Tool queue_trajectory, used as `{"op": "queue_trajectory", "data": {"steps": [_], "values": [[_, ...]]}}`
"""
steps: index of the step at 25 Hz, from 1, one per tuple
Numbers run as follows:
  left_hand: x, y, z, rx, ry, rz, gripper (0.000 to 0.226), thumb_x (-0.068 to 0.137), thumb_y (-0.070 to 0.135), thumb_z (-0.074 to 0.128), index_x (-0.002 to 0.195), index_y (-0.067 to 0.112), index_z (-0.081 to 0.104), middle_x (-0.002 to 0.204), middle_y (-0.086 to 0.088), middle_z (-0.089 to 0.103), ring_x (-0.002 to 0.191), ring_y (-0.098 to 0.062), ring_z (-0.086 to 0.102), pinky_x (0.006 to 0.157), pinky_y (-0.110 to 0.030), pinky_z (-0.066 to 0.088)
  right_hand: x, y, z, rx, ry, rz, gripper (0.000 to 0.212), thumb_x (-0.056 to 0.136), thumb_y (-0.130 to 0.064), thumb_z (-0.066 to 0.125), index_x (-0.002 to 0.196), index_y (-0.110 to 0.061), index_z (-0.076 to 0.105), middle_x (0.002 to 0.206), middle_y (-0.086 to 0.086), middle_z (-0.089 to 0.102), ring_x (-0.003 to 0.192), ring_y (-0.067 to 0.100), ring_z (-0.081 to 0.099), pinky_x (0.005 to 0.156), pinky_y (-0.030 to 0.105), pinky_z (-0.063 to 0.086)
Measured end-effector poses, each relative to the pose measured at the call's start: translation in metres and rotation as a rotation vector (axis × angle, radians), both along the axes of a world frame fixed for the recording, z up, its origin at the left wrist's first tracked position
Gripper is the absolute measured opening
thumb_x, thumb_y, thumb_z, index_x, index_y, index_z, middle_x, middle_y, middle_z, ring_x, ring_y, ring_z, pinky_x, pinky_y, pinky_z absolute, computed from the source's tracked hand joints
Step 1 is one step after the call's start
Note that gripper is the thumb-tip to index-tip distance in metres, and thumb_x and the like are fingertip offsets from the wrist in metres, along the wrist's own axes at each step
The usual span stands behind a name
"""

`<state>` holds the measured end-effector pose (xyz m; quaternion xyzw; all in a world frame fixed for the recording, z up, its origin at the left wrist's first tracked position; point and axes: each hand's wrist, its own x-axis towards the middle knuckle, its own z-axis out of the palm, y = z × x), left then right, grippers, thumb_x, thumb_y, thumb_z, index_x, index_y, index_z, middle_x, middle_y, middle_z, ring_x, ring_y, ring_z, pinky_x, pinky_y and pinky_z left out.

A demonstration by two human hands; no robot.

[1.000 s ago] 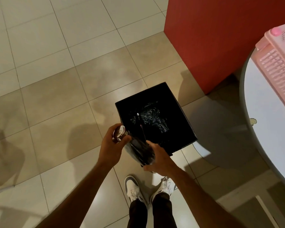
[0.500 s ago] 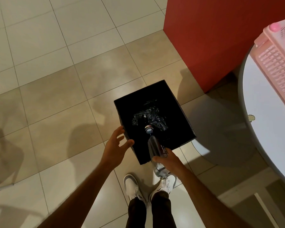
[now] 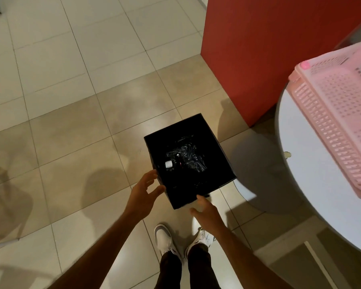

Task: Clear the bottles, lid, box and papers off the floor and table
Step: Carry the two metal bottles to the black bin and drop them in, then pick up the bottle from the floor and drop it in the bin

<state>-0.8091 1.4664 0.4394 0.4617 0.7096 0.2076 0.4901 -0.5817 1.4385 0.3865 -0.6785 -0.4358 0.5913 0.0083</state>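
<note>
Standing on the tiled floor [image 3: 67, 126] with the red wall [image 3: 279, 49] at about one o'clock, the person looks straight down, so everything reads from above. The round white table [image 3: 313, 184] fills the three o'clock edge and carries a pink slotted basket [image 3: 338, 126], which overhangs its rim; no bottle, box or paper shows on the part in view.

At the centre sits the black bin [image 3: 188, 159], its mouth open upward and just ahead of the white shoes [image 3: 165, 240] at six o'clock, probably kept close so that things can be dropped in without reaching. Crumpled dark plastic lines its bottom, and a bottle [image 3: 176, 162] lies there, its pale cap [image 3: 168, 164] pointing toward nine o'clock.

The left hand [image 3: 143, 195] is spread and empty at the bin's seven o'clock corner, fingertips near the rim, though contact cannot be told. The right hand [image 3: 206, 209] is also spread and empty, just short of the near edge at five o'clock. Both look like hands that have let go, so this bottle seems dealt with; the rest of the litter lies out of view.
</note>
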Motion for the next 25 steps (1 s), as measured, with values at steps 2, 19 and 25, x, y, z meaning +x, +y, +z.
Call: {"op": "queue_trajectory", "data": {"steps": [2,19,25], "values": [[0.007,-0.001,0.044,0.043,0.0,-0.047,0.057,0.088,0.034,0.071,0.14,0.026,0.049,0.136,0.008,0.056,0.127,-0.015,0.053,0.106,-0.04,0.047,0.01,0.0,0.054,0.067,0.022,-0.051,0.065,0.094,-0.029,0.066,0.151,-0.022,0.037,0.148,0.003,0.049,0.133,0.025,0.051,0.098,0.028,0.044],[0.096,-0.038,0.26,0.251,-0.188,-0.69,0.062,0.09,0.027,0.073,0.146,0.026,0.045,0.137,0.008,0.054,0.128,-0.007,0.049,0.108,-0.032,0.042,0.041,-0.15,0.311,0.502,-0.171,-0.487,0.07,0.095,-0.04,0.061,0.156,-0.028,0.028,0.162,-0.001,0.029,0.149,0.019,0.025,0.122,0.042,0.024],[0.131,-0.144,0.273,0.276,-0.244,-0.987,0.066,0.089,0.03,0.074,0.147,0.025,0.044,0.148,0.007,0.048,0.131,-0.002,0.043,0.105,-0.024,0.036,0.032,-0.283,0.326,0.538,-0.32,-0.705,0.07,0.097,-0.043,0.056,0.157,-0.03,0.023,0.165,-0.005,0.019,0.154,0.015,0.006,0.123,0.037,0.013]]}}
